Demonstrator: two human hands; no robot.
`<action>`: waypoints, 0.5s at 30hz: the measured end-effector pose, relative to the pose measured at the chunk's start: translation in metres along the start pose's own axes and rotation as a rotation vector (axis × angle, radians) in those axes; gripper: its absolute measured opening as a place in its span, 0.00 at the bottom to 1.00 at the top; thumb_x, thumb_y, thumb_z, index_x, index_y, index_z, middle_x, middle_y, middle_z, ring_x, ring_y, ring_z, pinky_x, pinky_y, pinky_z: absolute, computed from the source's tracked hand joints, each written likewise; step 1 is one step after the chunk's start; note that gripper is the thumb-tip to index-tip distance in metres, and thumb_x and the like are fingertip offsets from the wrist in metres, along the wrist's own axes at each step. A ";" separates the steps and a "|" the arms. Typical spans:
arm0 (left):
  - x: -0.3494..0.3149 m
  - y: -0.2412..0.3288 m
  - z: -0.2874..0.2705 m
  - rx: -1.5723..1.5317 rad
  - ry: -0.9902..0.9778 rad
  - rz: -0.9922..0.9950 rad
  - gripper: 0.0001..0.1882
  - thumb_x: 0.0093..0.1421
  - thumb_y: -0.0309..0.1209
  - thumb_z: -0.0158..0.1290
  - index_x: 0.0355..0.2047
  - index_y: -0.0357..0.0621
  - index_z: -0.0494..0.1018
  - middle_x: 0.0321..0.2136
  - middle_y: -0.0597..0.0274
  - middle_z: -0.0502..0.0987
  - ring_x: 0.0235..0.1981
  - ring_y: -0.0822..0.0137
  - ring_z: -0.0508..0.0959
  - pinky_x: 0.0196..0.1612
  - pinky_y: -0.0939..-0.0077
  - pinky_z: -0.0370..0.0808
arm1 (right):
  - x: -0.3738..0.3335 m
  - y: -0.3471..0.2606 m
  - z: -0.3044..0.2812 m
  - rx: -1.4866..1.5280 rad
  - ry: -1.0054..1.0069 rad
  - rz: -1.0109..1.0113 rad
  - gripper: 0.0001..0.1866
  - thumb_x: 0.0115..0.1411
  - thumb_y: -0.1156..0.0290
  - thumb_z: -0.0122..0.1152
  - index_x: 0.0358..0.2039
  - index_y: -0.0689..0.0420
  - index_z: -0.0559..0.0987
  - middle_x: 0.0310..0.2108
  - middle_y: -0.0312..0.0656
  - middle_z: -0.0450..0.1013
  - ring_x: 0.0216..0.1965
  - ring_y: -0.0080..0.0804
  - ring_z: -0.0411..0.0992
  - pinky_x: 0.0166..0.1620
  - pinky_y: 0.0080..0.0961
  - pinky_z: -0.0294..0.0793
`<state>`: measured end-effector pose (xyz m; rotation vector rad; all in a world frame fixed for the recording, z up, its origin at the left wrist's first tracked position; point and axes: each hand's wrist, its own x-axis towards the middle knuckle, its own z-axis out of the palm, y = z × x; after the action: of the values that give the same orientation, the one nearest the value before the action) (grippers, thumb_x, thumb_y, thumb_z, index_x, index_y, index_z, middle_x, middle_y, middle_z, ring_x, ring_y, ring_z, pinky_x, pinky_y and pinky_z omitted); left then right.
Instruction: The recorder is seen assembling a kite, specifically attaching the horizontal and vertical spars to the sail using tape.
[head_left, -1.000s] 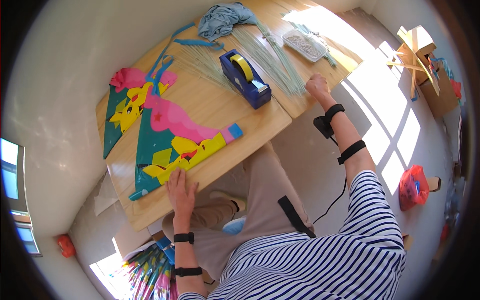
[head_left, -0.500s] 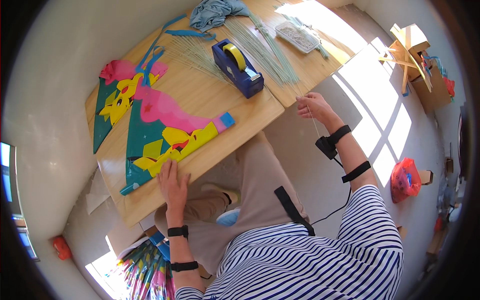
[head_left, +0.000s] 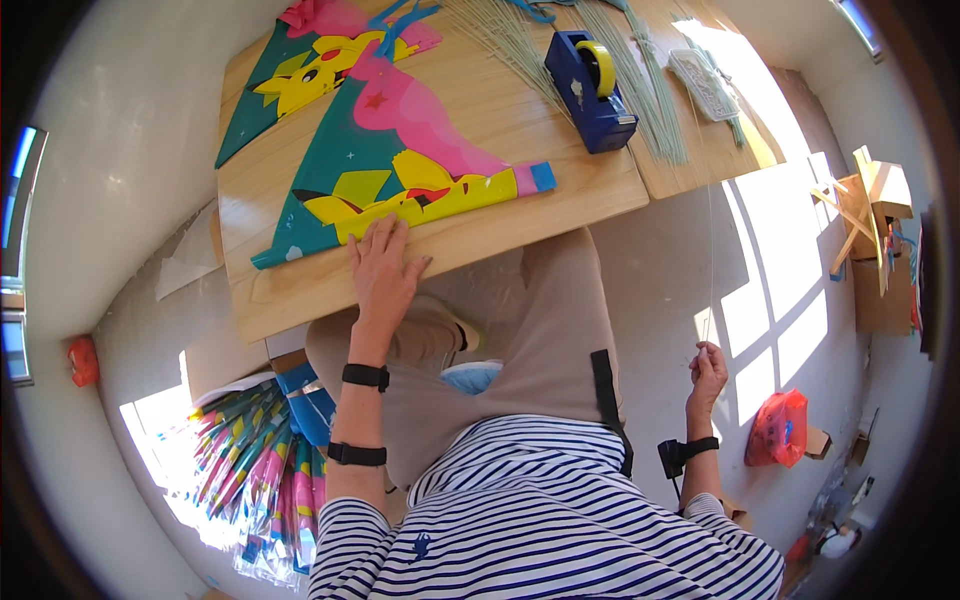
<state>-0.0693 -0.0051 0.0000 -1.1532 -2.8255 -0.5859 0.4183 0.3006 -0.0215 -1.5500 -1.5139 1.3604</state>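
Note:
My left hand (head_left: 382, 270) lies with its fingers spread, fingertips on the near edge of a folded kite-like sheet (head_left: 420, 130) in green, pink and yellow with a cartoon print. A blue patch (head_left: 542, 177) marks this sheet's right tip. Off to the right, beyond the table, my right hand (head_left: 708, 375) pinches a thin pale rod (head_left: 711, 250), which runs up from the fingers toward the table. A second printed sheet (head_left: 310, 75) lies behind the first. Blue ribbons (head_left: 395, 28) rest across both.
A blue tape dispenser (head_left: 590, 95) with yellow tape stands on the wooden table (head_left: 480, 75). Thin rods (head_left: 640, 70) and a clear tub (head_left: 703, 85) lie at the back right. Folded printed sheets (head_left: 250, 445) sit low left; a red bag (head_left: 778, 428) is on the floor at right.
My right hand has drawn back from the table toward my body's right side, pulling the thin rod along. My left hand stays at the sheet's near edge. The whole view has shifted.

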 end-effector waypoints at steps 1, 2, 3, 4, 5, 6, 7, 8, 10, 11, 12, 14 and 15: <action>0.000 -0.001 0.004 -0.009 0.008 -0.001 0.33 0.60 0.43 0.63 0.63 0.43 0.72 0.66 0.56 0.68 0.69 0.50 0.63 0.74 0.42 0.48 | -0.003 -0.009 0.015 -0.024 -0.045 -0.092 0.09 0.69 0.74 0.57 0.46 0.59 0.83 0.28 0.30 0.70 0.28 0.13 0.66 0.31 0.13 0.61; 0.000 -0.002 0.004 -0.012 0.015 -0.001 0.33 0.60 0.43 0.64 0.63 0.43 0.73 0.65 0.55 0.68 0.68 0.49 0.64 0.74 0.42 0.48 | 0.003 -0.021 0.039 -0.041 -0.093 -0.181 0.08 0.69 0.75 0.58 0.44 0.60 0.83 0.31 0.31 0.70 0.30 0.14 0.66 0.32 0.14 0.62; 0.001 -0.002 0.006 -0.027 0.025 -0.010 0.33 0.59 0.43 0.64 0.63 0.43 0.73 0.65 0.54 0.68 0.68 0.49 0.64 0.74 0.42 0.48 | 0.008 -0.036 0.067 -0.053 -0.135 -0.275 0.07 0.68 0.76 0.59 0.43 0.61 0.84 0.33 0.31 0.71 0.32 0.15 0.66 0.34 0.15 0.63; 0.002 -0.002 0.006 -0.039 0.034 -0.019 0.33 0.59 0.44 0.64 0.62 0.43 0.73 0.65 0.53 0.67 0.67 0.48 0.64 0.74 0.41 0.48 | 0.011 -0.063 0.100 -0.132 -0.225 -0.416 0.07 0.67 0.78 0.59 0.41 0.62 0.84 0.35 0.32 0.70 0.34 0.18 0.67 0.36 0.17 0.65; 0.004 0.000 0.006 -0.055 0.044 -0.018 0.33 0.59 0.44 0.64 0.62 0.43 0.74 0.64 0.52 0.67 0.67 0.47 0.64 0.74 0.41 0.49 | 0.013 -0.093 0.135 -0.209 -0.304 -0.559 0.06 0.66 0.80 0.60 0.40 0.62 0.84 0.37 0.33 0.69 0.37 0.20 0.67 0.38 0.19 0.67; 0.006 0.002 0.005 -0.045 0.036 -0.018 0.33 0.59 0.44 0.64 0.62 0.43 0.74 0.64 0.52 0.67 0.67 0.47 0.64 0.74 0.40 0.49 | 0.013 -0.116 0.172 -0.178 -0.365 -0.673 0.07 0.64 0.82 0.61 0.40 0.62 0.85 0.34 0.36 0.67 0.36 0.26 0.68 0.40 0.22 0.69; 0.007 0.004 0.004 -0.033 0.027 -0.019 0.33 0.59 0.44 0.64 0.62 0.43 0.74 0.63 0.52 0.67 0.66 0.47 0.64 0.74 0.39 0.49 | 0.012 -0.137 0.209 -0.245 -0.398 -0.844 0.10 0.62 0.83 0.62 0.42 0.60 0.85 0.33 0.39 0.67 0.36 0.31 0.69 0.40 0.24 0.69; 0.008 0.005 0.002 -0.023 0.018 -0.018 0.33 0.58 0.44 0.64 0.61 0.44 0.75 0.63 0.51 0.67 0.66 0.47 0.64 0.73 0.39 0.49 | 0.008 -0.155 0.243 -0.276 -0.462 -0.895 0.12 0.59 0.83 0.63 0.42 0.58 0.85 0.32 0.42 0.68 0.37 0.35 0.70 0.40 0.27 0.70; 0.006 0.006 -0.002 0.004 0.013 -0.045 0.33 0.58 0.45 0.65 0.61 0.45 0.75 0.62 0.52 0.68 0.66 0.47 0.64 0.73 0.37 0.48 | -0.005 -0.181 0.309 -0.224 -0.606 -1.059 0.14 0.58 0.82 0.62 0.43 0.56 0.86 0.34 0.44 0.72 0.41 0.44 0.72 0.44 0.36 0.72; 0.007 0.009 -0.001 0.012 0.010 -0.046 0.32 0.58 0.45 0.65 0.61 0.45 0.75 0.61 0.52 0.68 0.66 0.47 0.64 0.73 0.37 0.47 | -0.008 -0.184 0.338 -0.218 -0.630 -1.148 0.13 0.58 0.82 0.62 0.42 0.55 0.86 0.34 0.43 0.72 0.42 0.45 0.72 0.46 0.38 0.72; 0.007 0.009 0.000 0.037 0.037 -0.037 0.32 0.58 0.45 0.65 0.61 0.46 0.75 0.61 0.53 0.69 0.66 0.47 0.64 0.73 0.36 0.47 | -0.007 -0.181 0.365 -0.210 -0.653 -1.235 0.13 0.57 0.82 0.61 0.40 0.55 0.86 0.34 0.43 0.73 0.42 0.46 0.72 0.47 0.39 0.71; 0.003 0.006 0.004 0.082 0.089 -0.015 0.32 0.57 0.45 0.65 0.61 0.46 0.75 0.60 0.53 0.69 0.66 0.47 0.64 0.73 0.35 0.45 | -0.002 -0.174 0.403 -0.269 -0.649 -1.347 0.11 0.55 0.81 0.62 0.36 0.53 0.86 0.34 0.42 0.73 0.43 0.45 0.72 0.48 0.40 0.71; 0.003 0.008 0.004 0.086 0.081 -0.022 0.32 0.57 0.45 0.65 0.61 0.47 0.75 0.60 0.53 0.69 0.65 0.47 0.64 0.73 0.34 0.44 | 0.001 -0.169 0.412 -0.277 -0.650 -1.334 0.11 0.54 0.81 0.62 0.35 0.53 0.86 0.34 0.42 0.73 0.43 0.45 0.72 0.48 0.40 0.71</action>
<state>-0.0656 0.0035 -0.0005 -1.0607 -2.7694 -0.4952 -0.0216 0.2337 0.0018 0.0930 -2.4510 0.7964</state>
